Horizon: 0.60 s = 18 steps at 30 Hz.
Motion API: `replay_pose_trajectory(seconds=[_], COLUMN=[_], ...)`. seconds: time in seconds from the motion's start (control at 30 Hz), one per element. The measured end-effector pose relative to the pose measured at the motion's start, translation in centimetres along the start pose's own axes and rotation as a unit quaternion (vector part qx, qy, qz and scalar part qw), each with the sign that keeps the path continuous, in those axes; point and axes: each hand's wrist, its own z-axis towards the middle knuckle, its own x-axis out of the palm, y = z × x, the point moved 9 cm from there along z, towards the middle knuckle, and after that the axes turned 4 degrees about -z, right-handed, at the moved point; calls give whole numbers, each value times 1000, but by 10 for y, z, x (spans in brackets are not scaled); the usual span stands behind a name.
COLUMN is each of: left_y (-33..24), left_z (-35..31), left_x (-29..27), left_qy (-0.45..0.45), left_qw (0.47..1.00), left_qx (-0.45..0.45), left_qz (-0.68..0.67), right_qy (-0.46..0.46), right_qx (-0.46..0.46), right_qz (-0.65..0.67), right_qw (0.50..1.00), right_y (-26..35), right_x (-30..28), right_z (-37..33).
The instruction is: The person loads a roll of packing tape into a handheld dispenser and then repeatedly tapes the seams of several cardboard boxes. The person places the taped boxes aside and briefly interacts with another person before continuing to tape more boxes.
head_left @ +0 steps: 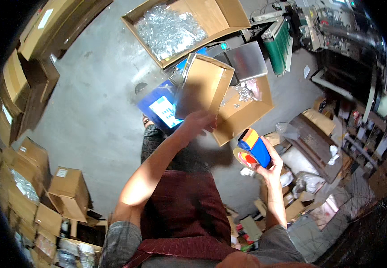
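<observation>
My right hand (270,161) is closed around a blue and orange tape dispenser (259,149), which has a roll of tape (245,158) on its near side. My left hand (198,123) is at the near edge of a small open cardboard box (206,80), its fingers dim and blurred, so I cannot tell whether they grip it. That box is tilted beside a blue machine (157,96) with a lit screen (165,111). Just right of it, another open carton (242,117) holds small metallic pieces (245,93) and a clear bag.
A large carton (222,20) full of small clear plastic packets (169,31) stands at the far side. Machinery with a green belt (277,49) is at the far right. Stacked cartons (68,190) line the left; wrappers and scrap cardboard (298,187) lie at the right.
</observation>
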Motion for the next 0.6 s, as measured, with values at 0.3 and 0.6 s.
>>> replay_pose_trajectory(seconds=[0.3, 0.6], left_y=[-21, -17], left_z=[4, 38], left_x=[47, 42], left_qy=[117, 65], left_qw=[989, 977], left_qx=[-6, 193], left_qz=[-85, -64], right_qy=[116, 194], right_qx=[-68, -149], right_qz=[-166, -311], right_qw=[977, 918], right_y=[36, 63], right_x=[1, 13], right_z=[51, 93])
